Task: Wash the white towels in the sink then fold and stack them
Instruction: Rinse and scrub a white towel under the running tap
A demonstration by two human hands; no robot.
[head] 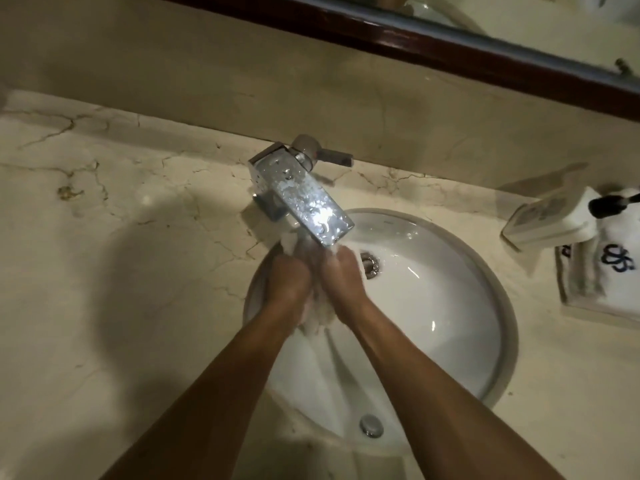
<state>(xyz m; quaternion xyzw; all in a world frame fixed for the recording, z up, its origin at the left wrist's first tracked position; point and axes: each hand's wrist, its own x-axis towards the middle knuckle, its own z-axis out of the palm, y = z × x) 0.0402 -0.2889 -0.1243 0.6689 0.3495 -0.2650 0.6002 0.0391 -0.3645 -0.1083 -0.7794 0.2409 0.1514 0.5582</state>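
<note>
White towel (317,317) bunched between two hands under the faucet, over the left half of the sink.

Broad marble countertop (104,271) stretches bare to the left of the sink (450,306) rim. The left hand (289,284) and right hand (343,278) sit side by side, fingers curled round the wet towel, which shows between the palms and beyond the fingertips. The chrome faucet (304,199) spout hangs just above the knuckles. Right of the hands the basin lies open around the drain (370,266); folded monogrammed towels (613,271) sit on a tray at the right edge.
</note>
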